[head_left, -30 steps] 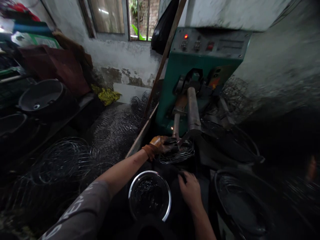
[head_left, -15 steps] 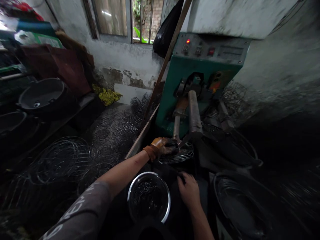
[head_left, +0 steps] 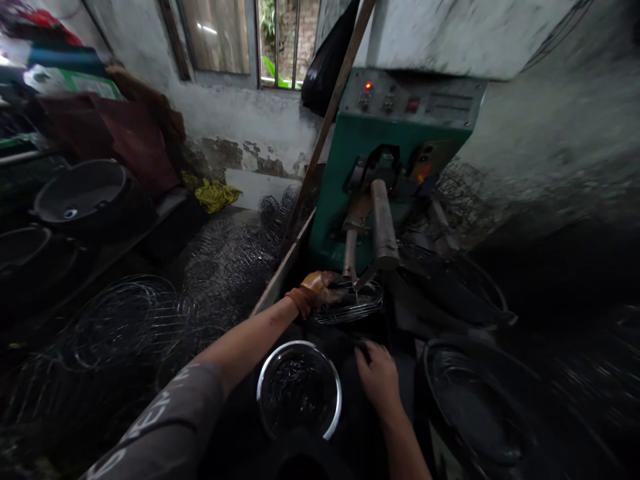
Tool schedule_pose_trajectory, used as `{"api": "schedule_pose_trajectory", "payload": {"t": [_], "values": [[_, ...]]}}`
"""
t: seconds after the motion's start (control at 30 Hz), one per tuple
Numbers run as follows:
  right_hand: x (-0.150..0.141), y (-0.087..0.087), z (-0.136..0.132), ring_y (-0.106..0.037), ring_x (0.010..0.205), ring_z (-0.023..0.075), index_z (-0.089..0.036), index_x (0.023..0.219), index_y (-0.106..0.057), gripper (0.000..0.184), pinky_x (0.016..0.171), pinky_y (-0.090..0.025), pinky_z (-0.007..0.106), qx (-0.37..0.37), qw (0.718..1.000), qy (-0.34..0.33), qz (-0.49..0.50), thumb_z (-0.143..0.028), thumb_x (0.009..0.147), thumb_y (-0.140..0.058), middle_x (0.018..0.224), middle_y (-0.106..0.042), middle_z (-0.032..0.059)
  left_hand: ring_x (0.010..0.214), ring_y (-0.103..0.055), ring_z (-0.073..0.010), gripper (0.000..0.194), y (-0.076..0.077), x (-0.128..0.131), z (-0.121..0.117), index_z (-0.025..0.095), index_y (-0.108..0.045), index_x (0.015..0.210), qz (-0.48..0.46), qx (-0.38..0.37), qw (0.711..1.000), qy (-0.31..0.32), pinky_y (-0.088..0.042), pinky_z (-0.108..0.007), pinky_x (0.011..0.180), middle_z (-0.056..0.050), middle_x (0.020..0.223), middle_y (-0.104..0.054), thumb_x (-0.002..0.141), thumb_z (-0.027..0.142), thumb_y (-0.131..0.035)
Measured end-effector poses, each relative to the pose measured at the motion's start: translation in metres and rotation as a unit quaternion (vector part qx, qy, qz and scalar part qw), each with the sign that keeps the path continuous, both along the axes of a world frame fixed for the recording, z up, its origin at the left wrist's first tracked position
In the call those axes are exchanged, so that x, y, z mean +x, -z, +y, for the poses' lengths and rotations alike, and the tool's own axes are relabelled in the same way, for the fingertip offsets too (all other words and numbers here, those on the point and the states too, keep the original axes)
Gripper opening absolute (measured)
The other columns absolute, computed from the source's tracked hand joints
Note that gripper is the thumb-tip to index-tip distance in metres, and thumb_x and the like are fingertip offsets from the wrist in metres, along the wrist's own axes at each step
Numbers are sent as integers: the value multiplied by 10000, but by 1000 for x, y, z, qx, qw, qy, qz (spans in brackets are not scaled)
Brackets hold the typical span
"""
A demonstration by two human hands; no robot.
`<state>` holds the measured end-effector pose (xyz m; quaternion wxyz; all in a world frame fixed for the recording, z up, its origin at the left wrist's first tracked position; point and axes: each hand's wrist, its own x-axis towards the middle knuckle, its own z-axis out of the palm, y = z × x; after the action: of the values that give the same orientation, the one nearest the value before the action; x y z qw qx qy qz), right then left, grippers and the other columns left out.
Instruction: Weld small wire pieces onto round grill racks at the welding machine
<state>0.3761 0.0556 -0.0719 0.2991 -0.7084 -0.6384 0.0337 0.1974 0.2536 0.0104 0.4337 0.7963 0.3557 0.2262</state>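
Observation:
My left hand (head_left: 319, 290), in a worn orange-brown glove, grips a round wire grille (head_left: 356, 305) and holds it under the two metal arms (head_left: 381, 224) of a green welding machine (head_left: 395, 143). My right hand (head_left: 379, 375) is bare and rests palm down on a dark surface near me, its fingers curled over something dark that I cannot make out. A shiny metal bowl (head_left: 299, 389) with small dark wire pieces sits between my two arms.
Stacks of finished wire grilles (head_left: 125, 320) lie on the left, with more tangled wire (head_left: 235, 253) behind them. Black basins (head_left: 83, 193) stand at far left. Dark round pans (head_left: 475, 400) sit to my right. A wooden pole (head_left: 327, 120) leans by the machine.
The view has shifted slightly. My left hand keeps hold of the grille under the machine arms, and my right hand stays in place.

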Motion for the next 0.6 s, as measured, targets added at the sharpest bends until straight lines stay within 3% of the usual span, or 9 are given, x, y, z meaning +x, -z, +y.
{"api": "schedule_pose_trajectory", "payload": {"t": [0.1,0.3,0.47,0.53,0.6], "values": [[-2,-2,3,-673,946,300,-186,957,-725,335,893,-510,455,0,1000,6,-7,-343,927,-431,985,-758,139,1000,-721,-217,389,-2,0,2,148,-771,1139,11,15,1000,-2,-556,-246,856,-58,1097,-779,865,420,-724],[-4,-6,1,-681,915,294,-188,930,-729,338,850,-523,440,-7,1000,5,-3,-336,914,-425,954,-761,130,1013,-713,-218,359,-2,2,3,156,-765,1158,8,5,1000,8,-554,-250,877,-46,1085,-779,851,333,-713],[-2,-7,3,-697,891,313,-171,913,-734,358,838,-545,468,-3,1000,10,3,-357,899,-429,945,-766,155,987,-718,-210,380,-10,-2,4,141,-754,1176,24,23,999,16,-548,-247,876,-58,1090,-780,880,370,-691],[-8,-30,7,-708,863,312,-173,899,-739,350,826,-559,471,4,1000,9,8,-352,882,-439,913,-772,153,1028,-713,-219,402,-15,-5,4,137,-737,1203,46,65,997,12,-539,-270,929,-77,1155,-767,884,377,-691],[-22,-74,3,-716,849,288,-191,905,-746,333,821,-570,446,14,1000,-14,17,-332,898,-445,898,-779,126,1050,-705,-225,415,-19,-8,-2,145,-727,1212,71,122,990,10,-529,-288,969,-85,1185,-756,875,386,-708]]}}
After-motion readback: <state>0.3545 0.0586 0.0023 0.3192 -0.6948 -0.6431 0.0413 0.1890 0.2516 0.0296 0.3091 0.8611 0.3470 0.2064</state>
